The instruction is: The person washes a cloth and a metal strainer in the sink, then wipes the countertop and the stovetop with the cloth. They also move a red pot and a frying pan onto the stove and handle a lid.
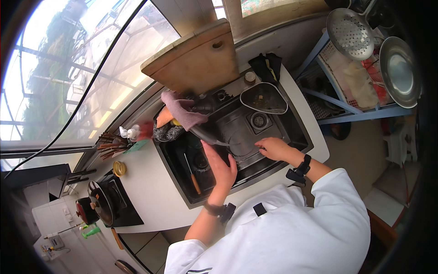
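Note:
My left hand (220, 167) is raised over the dark double sink (181, 193), its fingers extended beside the end of the faucet spout (205, 136). It holds nothing. Water runs from the spout towards the larger basin. Over that basin, my right hand (273, 149) has its fingers loosely bent, with nothing seen in them. Past it lie the round drain strainer (260, 121) and a corner strainer basket (264, 100) with bits of food scraps. A pinkish cloth (183, 111) hangs over the faucet. A tool with a wooden handle (195, 184) rests in the smaller basin.
A wooden cutting board (198, 61) leans behind the sink. Left of it stand a pump bottle (137, 132), a scouring pad (167, 133), and several chopsticks (111, 145). A lidded pan (102, 203) sits on the stove. Black gloves or cloths (266, 66) lie at the back right corner.

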Available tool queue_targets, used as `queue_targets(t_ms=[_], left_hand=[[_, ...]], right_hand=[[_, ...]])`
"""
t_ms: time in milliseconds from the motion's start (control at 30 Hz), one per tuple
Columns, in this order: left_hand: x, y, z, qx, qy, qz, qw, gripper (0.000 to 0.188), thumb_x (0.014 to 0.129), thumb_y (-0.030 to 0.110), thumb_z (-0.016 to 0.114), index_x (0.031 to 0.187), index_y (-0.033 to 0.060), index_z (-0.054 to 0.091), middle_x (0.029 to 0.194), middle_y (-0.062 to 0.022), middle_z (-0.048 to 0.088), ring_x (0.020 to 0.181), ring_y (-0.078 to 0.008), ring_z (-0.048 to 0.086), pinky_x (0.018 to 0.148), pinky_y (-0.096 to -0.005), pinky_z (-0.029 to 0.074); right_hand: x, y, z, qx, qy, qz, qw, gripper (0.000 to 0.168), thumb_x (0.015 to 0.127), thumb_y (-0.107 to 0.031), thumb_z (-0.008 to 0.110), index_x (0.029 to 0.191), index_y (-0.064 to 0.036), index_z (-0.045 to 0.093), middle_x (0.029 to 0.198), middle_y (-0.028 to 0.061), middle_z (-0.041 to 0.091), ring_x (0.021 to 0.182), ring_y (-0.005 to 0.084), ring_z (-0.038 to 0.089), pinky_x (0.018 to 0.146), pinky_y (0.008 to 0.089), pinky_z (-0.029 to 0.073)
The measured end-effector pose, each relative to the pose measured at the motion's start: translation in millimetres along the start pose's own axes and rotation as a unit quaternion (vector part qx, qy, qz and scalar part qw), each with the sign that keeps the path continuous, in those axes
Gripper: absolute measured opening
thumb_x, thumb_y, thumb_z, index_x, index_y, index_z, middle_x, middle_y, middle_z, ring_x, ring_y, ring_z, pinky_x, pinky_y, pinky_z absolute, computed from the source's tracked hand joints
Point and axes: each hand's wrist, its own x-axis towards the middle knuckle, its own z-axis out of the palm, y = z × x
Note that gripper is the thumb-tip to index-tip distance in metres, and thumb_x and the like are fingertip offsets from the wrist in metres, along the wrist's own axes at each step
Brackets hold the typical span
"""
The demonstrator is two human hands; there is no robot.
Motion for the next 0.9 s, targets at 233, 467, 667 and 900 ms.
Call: queue_targets(t_ms=[233, 467, 667, 900], left_hand=[[16, 6, -16, 0.056, -0.030, 0.057, 0.996, 0.080, 0.080, 0.003, 0.059, 0.146, -0.0089, 0.015, 0.152, -0.0298, 0.020, 0.141, -0.0461, 0.018, 0.116, -0.0488, 0.015], [29, 23, -50, 0.011, 0.012, 0.066, 0.998, 0.077, 0.077, -0.008, 0.051, 0.148, -0.0068, 0.020, 0.152, -0.0260, 0.025, 0.144, -0.0394, 0.021, 0.116, -0.0460, 0.016], [36, 23, -43, 0.041, -0.002, 0.113, 0.993, 0.070, 0.074, -0.007, 0.050, 0.141, -0.0113, 0.032, 0.144, -0.0296, 0.037, 0.139, -0.0457, 0.028, 0.113, -0.0551, 0.020], [60, 28, -15, 0.107, -0.093, 0.131, 0.981, 0.075, 0.074, -0.001, 0.055, 0.143, -0.0089, 0.027, 0.149, -0.0275, 0.028, 0.138, -0.0469, 0.027, 0.112, -0.0575, 0.022]], right_hand=[[-28, 0, -14, -0.071, 0.006, 0.004, 0.997, 0.031, 0.085, -0.015, 0.060, 0.114, -0.003, 0.064, 0.105, 0.0148, 0.066, 0.095, 0.0355, 0.063, 0.083, 0.0437, 0.051], [-44, 15, -9, -0.074, 0.020, 0.024, 0.997, 0.030, 0.084, -0.015, 0.058, 0.110, -0.003, 0.064, 0.105, 0.0146, 0.066, 0.098, 0.0335, 0.063, 0.083, 0.0444, 0.052], [-44, 19, -1, -0.095, 0.016, 0.024, 0.995, 0.027, 0.083, -0.016, 0.058, 0.106, -0.003, 0.065, 0.102, 0.0138, 0.066, 0.095, 0.0337, 0.064, 0.081, 0.0451, 0.052], [-50, 17, 8, -0.138, -0.012, 0.049, 0.989, 0.022, 0.079, -0.014, 0.056, 0.094, -0.001, 0.066, 0.094, 0.0162, 0.067, 0.090, 0.0353, 0.065, 0.078, 0.0465, 0.053]])
